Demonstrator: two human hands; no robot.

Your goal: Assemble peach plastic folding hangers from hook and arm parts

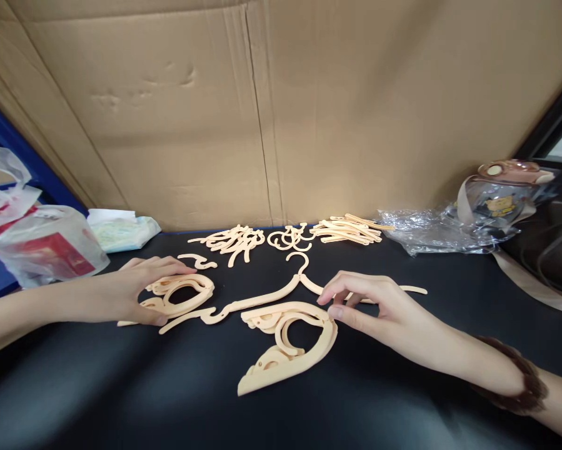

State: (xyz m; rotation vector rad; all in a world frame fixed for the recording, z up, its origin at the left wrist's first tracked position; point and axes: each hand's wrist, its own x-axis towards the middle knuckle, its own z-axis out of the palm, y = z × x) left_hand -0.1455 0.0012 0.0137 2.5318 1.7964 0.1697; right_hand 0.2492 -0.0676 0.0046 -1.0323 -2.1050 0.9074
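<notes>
My left hand (142, 289) curls around a stack of peach plastic hanger pieces (180, 294) on the black table, thumb underneath and fingers over the top. My right hand (377, 306) rests its fingertips on the right arm of an assembled peach hanger (281, 290) and on the top edge of a second, larger stack of curved hanger pieces (287, 340). Its fingers are bent and spread, pinching lightly at the plastic. A dark beaded bracelet (515, 375) is on the right wrist.
Piles of loose peach hanger parts (236, 239), hooks (292, 236) and straight arms (349, 229) lie at the back of the black table (121, 387). A cardboard wall (262, 112) stands behind. Plastic bags (41, 244) sit left, crumpled clear wrap (426, 231) and a toy (506, 194) right.
</notes>
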